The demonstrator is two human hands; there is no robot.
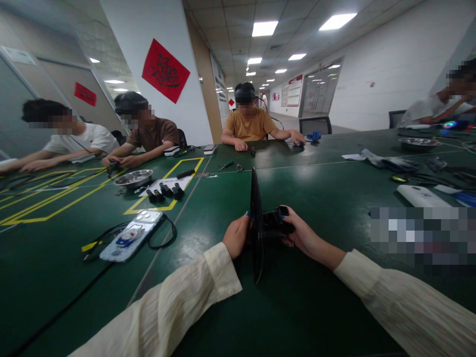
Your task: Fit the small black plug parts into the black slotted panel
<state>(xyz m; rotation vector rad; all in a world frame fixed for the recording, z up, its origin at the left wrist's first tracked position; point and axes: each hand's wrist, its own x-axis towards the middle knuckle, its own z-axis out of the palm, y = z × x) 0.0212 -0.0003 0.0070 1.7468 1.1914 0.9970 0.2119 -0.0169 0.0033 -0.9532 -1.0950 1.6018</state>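
A thin black panel (256,225) stands upright over the green table, seen almost edge-on. From its right face juts a black bracket-like part (273,222); what kind of device this is, I cannot tell. My left hand (237,235) is closed on the panel's left edge, its thumb up against the face and its other fingers hidden. Around the outer end of the bracket wraps my right hand (302,237), with the fingertips partly hidden behind it.
A phone in a clear case (131,236) and a black cable (163,235) lie at left. Beyond are several black cylindrical parts (177,191) and a metal bowl (133,178). A white device (423,197) lies at right. Several people sit around the green table (208,307).
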